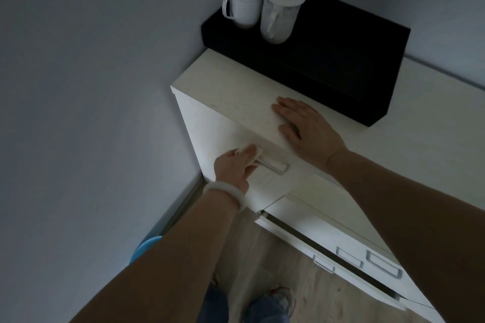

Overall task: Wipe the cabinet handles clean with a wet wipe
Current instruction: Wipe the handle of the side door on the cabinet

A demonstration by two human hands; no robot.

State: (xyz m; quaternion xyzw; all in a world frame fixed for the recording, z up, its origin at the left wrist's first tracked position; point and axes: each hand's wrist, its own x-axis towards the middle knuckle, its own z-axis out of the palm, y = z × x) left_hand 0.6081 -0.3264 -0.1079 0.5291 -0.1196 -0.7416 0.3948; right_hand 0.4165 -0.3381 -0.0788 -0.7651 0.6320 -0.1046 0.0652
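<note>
A pale wooden cabinet (231,102) stands in a corner against the wall. On its front is a light bar handle (275,166). My left hand (235,166) holds a white wet wipe (254,151) and presses it around the left end of that handle, fingers curled. My right hand (301,126) lies flat on the cabinet top near its front edge, fingers straight. Lower right, further handles (383,265) show on the fronts of a neighbouring unit.
A black box (341,60) sits at the back of the cabinet top with two white lidded cups (262,5) on it. A drawer (328,238) stands slightly pulled out at lower right. A blue object (145,246) lies on the floor by the wall.
</note>
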